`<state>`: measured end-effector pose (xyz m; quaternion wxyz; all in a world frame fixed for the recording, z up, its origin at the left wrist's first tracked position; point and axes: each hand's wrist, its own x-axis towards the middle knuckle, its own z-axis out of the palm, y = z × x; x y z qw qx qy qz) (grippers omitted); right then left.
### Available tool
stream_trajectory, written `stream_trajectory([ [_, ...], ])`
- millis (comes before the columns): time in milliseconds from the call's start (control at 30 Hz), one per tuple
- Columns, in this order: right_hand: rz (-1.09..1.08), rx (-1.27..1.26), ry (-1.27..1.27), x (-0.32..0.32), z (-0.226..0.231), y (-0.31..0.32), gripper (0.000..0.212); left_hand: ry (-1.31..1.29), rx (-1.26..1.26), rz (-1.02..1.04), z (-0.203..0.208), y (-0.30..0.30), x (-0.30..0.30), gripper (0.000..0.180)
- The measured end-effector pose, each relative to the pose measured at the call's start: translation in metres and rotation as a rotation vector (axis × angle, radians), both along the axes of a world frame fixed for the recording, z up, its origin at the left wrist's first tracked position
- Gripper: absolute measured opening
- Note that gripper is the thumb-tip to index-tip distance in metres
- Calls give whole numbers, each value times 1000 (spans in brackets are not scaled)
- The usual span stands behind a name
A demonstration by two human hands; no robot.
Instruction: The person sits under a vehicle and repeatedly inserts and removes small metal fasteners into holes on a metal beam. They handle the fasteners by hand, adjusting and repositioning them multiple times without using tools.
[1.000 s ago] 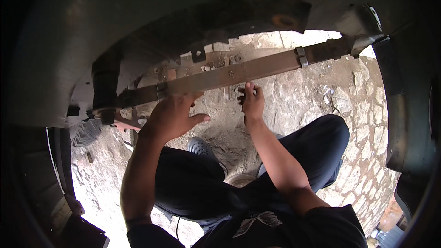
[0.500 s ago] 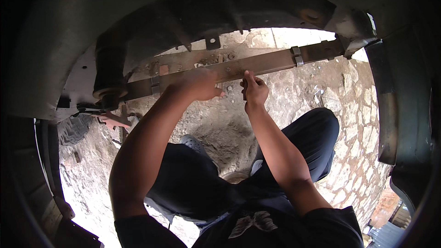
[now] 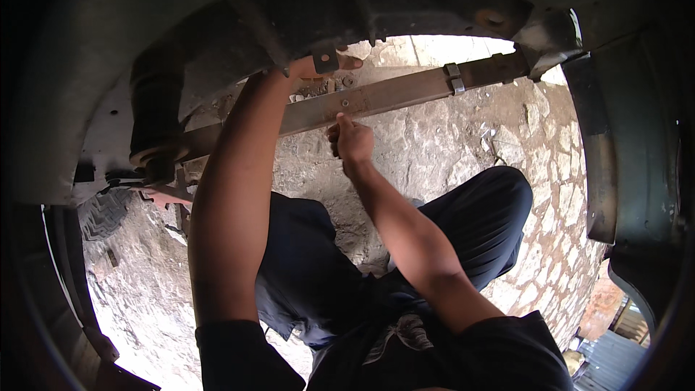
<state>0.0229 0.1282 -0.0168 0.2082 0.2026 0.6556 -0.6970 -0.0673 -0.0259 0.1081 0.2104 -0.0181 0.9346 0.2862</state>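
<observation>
A long brown leaf spring [image 3: 405,94] runs slantwise across the view, rising to the right, with a metal clip [image 3: 455,80] wrapped round its right part. My left arm crosses over the spring. Beyond it my left hand [image 3: 307,67] is stretched out, partly hidden behind a small dark tab with a hole [image 3: 326,59]; a finger or two show past the tab, extended. Just below the spring's middle, near a small round bolt head [image 3: 345,103], my right hand [image 3: 355,142] is closed, thumb up against the lower edge. What its curled fingers hold, if anything, cannot be made out.
A dark curved frame [image 3: 304,11] arches overhead. At left stands a black cylindrical mount [image 3: 157,112], with a reddish metal part [image 3: 165,198] and a tyre [image 3: 101,213] beneath it. Dark panels [image 3: 641,152] close in the right side. Rough stone ground [image 3: 546,195] lies below.
My left hand has moved from the near side of the spring up and over it, behind the tab. My right hand has shifted left along the lower edge. The view has shifted slightly.
</observation>
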Motion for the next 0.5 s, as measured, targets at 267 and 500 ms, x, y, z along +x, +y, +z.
stream_trajectory([
  [267, -147, 97, 131, -22, -12, 24, 50, -266, 10, -37, 8, -7, 21, 102],
  [500, -213, 44, 139, -27, -10, 30, 43, -315, 96, 40, -1, -12, 25, 104],
])
